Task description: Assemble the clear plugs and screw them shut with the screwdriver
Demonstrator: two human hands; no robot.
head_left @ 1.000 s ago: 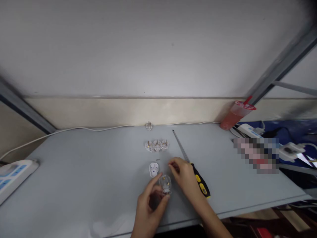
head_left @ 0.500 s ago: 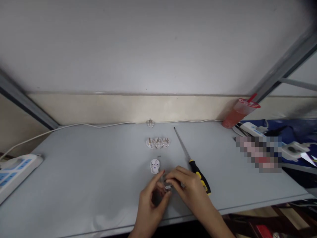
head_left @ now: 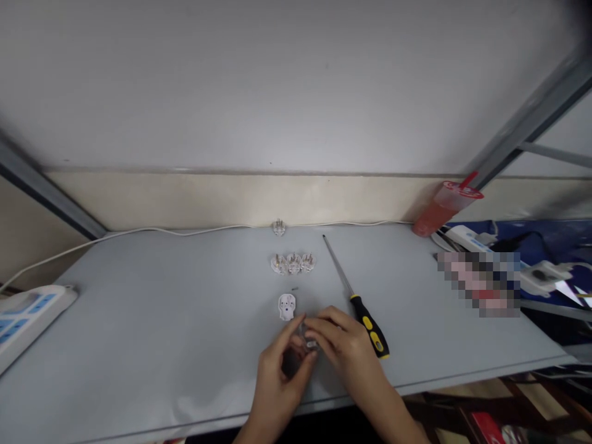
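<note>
My left hand (head_left: 280, 370) curls its thumb and fingers around a clear plastic plug base (head_left: 303, 331), held just above the table's front part. My right hand (head_left: 346, 345) is closed, its fingertips pinched over the same plug base at a small white piece (head_left: 312, 344); the fingers partly hide both. Just beyond my hands a white plug cover (head_left: 287, 306) lies on the table, and a tiny screw (head_left: 295, 288) is behind it. To the right of my right hand lies a screwdriver (head_left: 370, 327) with a black and yellow handle, its tip pointing away.
Three clear plug bases (head_left: 293, 264) stand pins up in a row, with another plug base (head_left: 279, 227) by the wall. A white power strip (head_left: 34, 320) is at the left edge. At the right are a red drink cup (head_left: 444, 209), another power strip (head_left: 467, 237) and a blurred-out object (head_left: 481, 287).
The right fingertips have come in closer over the plug base, and the small white piece now sits nearer its middle. The whole view has shifted slightly.
</note>
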